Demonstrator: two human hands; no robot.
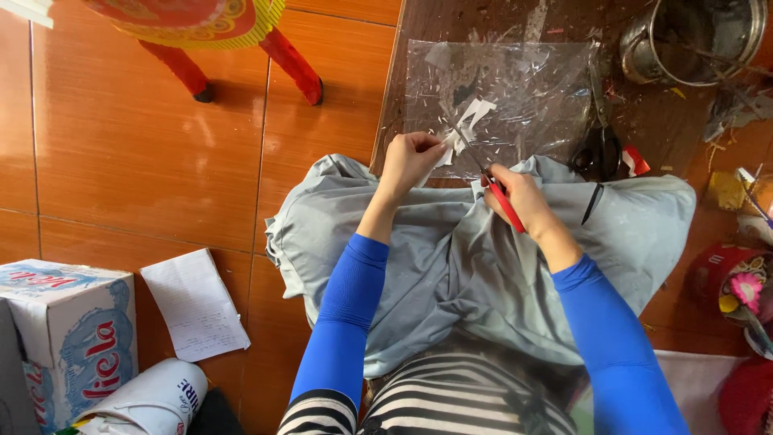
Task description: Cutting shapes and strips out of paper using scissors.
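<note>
Across the upper right of the frame we see a dark wooden counter (419, 89) carrying a clear plastic sheet (515, 89) littered with white paper scraps, black scissors (600, 149) and a metal pot (692, 36). On the orange tiled floor (121, 161) at lower left we see a cardboard box (68, 338) and a written paper sheet (195, 304).

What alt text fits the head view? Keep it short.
Seen from above, a person's right hand works red-handled scissors through a white paper scrap pinched by the left hand, over a clear plastic sheet on a dark board. Grey cloth covers the lap.
</note>
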